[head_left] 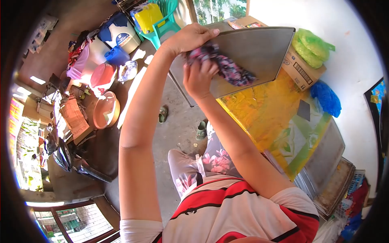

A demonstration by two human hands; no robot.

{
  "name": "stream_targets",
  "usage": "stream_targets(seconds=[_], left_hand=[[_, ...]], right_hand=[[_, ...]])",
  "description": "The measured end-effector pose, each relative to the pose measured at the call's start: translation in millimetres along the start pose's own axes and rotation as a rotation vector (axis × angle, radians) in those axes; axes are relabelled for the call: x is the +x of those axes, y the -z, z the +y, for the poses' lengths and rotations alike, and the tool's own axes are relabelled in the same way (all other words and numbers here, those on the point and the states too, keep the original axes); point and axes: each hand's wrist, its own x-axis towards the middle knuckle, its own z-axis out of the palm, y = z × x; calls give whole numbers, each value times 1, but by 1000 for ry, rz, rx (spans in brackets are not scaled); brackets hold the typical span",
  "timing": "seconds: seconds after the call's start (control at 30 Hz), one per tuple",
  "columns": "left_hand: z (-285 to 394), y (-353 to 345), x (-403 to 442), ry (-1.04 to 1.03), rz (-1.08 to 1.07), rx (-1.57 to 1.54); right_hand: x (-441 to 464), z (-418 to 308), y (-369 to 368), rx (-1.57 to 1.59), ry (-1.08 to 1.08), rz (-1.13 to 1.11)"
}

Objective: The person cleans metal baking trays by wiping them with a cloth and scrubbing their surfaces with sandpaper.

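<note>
A large grey metal tray [263,48] with a thin raised rim is held up on a slant in front of me. My left hand [191,38] grips its upper left edge, fingers bent over the rim. Against the tray's flat face my right hand [200,77] presses a bunched, dark cloth [235,69] with a pink and blue pattern. The fingers are curled into the cloth, and part of it trails off to the right. The tray's underside is hidden from view.
To my right stands a table with a yellow patterned cover [259,117]. More grey trays [324,156] are stacked at its near end. A cardboard box [302,69], a green bag [312,46] and a blue bag [325,98] line the wall. A basin [107,110] and green chair [166,26] are leftward.
</note>
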Motion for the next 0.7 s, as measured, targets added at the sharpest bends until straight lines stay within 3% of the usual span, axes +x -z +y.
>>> stream_targets(seconds=[0.1,0.17,0.27,0.37,0.47,0.53,0.63,0.7], left_hand=[[-7,3,-4,44,-44,23],[-25,-7,-4,-51,41,12],[-16,-7,-6,-80,16,2],[4,-4,0,-48,-76,-2],[6,-6,4,-76,-98,31],[5,-7,7,-102,-88,49],[-3,-13,6,-134,-16,37],[3,-18,-2,-4,47,147]], right_hand=[[-52,7,0,78,361,-203],[-107,32,2,112,496,-463],[-167,69,5,136,528,-749],[-139,53,37,165,406,-666],[-69,23,60,201,400,-397],[-22,16,73,213,268,-224],[14,38,76,226,168,-19],[18,62,79,261,94,74]])
